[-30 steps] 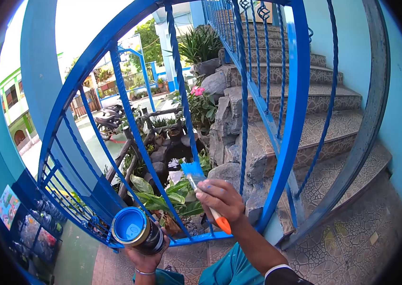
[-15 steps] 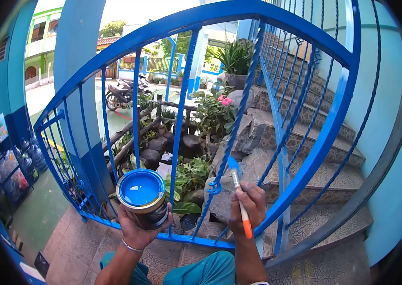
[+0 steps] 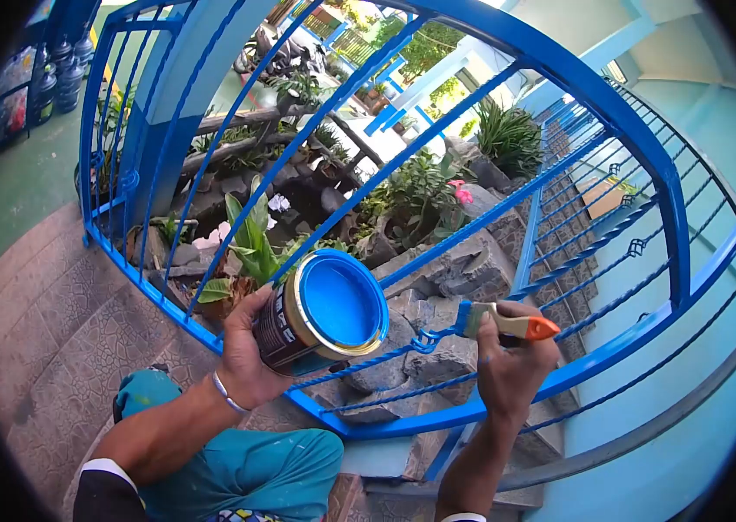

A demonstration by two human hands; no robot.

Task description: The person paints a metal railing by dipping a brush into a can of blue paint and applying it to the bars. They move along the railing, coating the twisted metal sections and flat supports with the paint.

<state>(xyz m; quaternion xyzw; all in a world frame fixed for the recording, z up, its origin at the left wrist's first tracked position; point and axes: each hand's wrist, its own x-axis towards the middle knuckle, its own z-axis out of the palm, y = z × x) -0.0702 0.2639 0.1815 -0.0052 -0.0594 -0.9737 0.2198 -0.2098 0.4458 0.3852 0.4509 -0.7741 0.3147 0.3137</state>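
Observation:
My left hand [image 3: 244, 352] is wrapped round a can of blue paint [image 3: 276, 335], its top uncovered and the blue paint [image 3: 337, 300] showing inside. A paintbrush [image 3: 494, 322] with a pale handle and an orange end is gripped in my right hand [image 3: 516, 357]. The brush's blue-wetted bristles [image 3: 462, 315] are right at a twisted blue bar, just beside its curled ornament [image 3: 425, 341]. That bar belongs to a blue metal railing [image 3: 681, 235] that curves in front of me. The can is held on my side of the bars.
Stone-faced steps [image 3: 550, 261] rise behind the railing on the right, beside a pale blue wall [image 3: 646, 391]. Beyond the bars lie rocks [image 3: 385, 374], leafy plants [image 3: 250, 239] and pink flowers [image 3: 462, 193]. Water bottles [image 3: 68, 78] stand at the far left. A grey handrail [image 3: 646, 435] runs at lower right.
My view has tilted and moved closer to the railing. The paint can now appears larger and farther right. The brush has turned from upright to nearly level, its bristles pointing left at the twisted bar.

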